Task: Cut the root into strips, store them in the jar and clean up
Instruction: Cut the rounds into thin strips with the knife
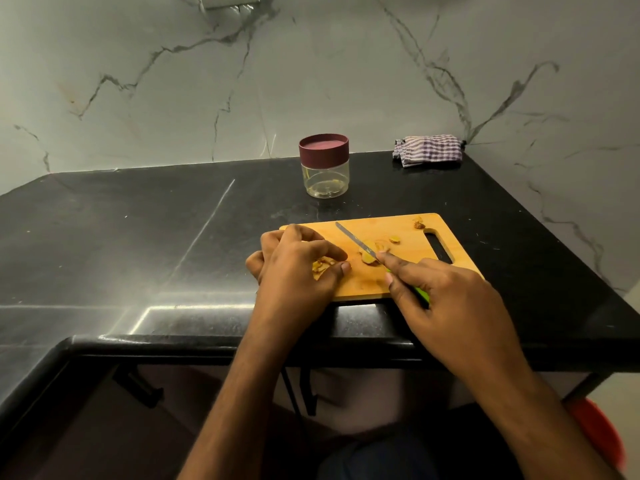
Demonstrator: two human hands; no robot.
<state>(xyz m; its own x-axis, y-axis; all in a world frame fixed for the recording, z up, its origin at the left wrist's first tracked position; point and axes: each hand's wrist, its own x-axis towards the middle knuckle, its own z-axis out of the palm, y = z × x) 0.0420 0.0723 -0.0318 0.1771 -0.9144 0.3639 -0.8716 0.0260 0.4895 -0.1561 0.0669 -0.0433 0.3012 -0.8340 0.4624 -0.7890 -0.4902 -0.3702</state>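
Observation:
A wooden cutting board (408,271) lies on the black counter. My left hand (294,268) curls over a few yellow root pieces (322,265) at the board's left edge, thumb and forefinger around them. My right hand (446,299) grips a green-handled knife (356,242), forefinger stretched along the blade's back. The blade lies slanted over more root slices (372,252) mid-board. A small root scrap (419,223) sits near the board's far right corner. Behind the board stands a clear jar (324,168) with its maroon lid on.
A folded checked cloth (429,150) lies at the back right against the marble wall. The counter's front edge (242,341) runs just below the board. Something red (602,434) shows low at the right, below the counter.

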